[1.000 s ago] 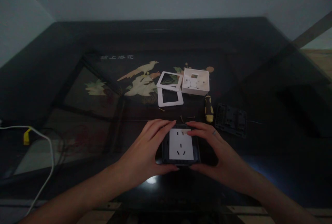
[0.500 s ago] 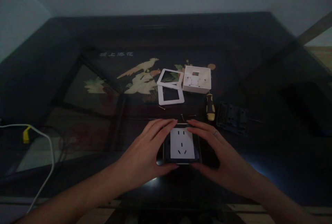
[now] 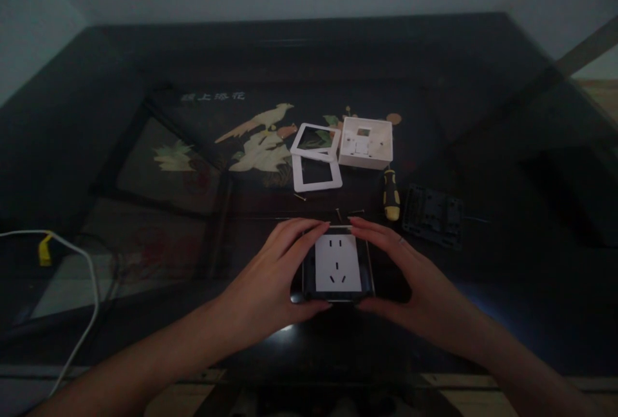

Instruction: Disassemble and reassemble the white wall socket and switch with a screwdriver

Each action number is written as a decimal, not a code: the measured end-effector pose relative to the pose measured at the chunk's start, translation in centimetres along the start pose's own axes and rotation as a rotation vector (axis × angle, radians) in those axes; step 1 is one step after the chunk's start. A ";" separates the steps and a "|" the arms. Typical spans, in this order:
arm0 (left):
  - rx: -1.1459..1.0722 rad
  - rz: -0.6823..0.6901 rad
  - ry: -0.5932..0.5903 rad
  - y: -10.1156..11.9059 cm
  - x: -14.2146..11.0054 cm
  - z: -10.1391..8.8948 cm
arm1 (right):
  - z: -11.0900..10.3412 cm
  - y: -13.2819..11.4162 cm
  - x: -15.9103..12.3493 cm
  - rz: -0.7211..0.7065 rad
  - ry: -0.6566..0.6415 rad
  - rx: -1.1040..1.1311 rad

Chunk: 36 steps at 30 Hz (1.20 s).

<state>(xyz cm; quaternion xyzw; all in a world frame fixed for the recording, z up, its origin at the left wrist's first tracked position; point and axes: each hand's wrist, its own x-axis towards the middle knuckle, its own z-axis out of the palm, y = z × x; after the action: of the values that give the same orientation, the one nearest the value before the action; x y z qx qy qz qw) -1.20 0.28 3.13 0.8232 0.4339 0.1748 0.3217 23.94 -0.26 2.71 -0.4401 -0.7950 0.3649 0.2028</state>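
Observation:
A wall socket (image 3: 337, 269) with a white slotted face and a dark surround lies near the table's front, between my two hands. My left hand (image 3: 282, 269) grips its left side, fingers at the far edge and thumb at the near edge. On the right side, my right hand (image 3: 403, 269) holds it the same way. Beyond the socket lie several small screws (image 3: 356, 212). A white back box (image 3: 367, 143) stands open side up farther off, beside two white frames (image 3: 317, 174) that overlap.
A yellow and black screwdriver (image 3: 391, 195) lies right of the screws, its tip hidden. Near it is a dark plastic part (image 3: 432, 216). A white cable (image 3: 94, 275) with a yellow tag (image 3: 44, 251) curves at the left. The glossy dark table (image 3: 193, 56) meets a wall.
The whole view has shifted slightly, so things sit a little higher. My right fingers have moved slightly off the socket's white face to its far right edge. Both hands still hold it.

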 end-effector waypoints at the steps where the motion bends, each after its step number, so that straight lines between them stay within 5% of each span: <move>1: -0.001 -0.006 -0.003 0.0 0.0 0.0 | -0.1 0.0 0.1 0.008 -0.005 0.017; 36: 0.002 -0.030 -0.002 -0.6 -0.3 0.5 | -0.9 -0.2 0.1 0.045 -0.003 0.131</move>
<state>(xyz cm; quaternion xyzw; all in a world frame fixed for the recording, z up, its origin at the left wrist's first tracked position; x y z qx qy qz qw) -1.46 0.06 2.32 0.8171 0.4462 0.1687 0.3237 24.34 0.08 3.42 -0.4430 -0.7596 0.4213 0.2219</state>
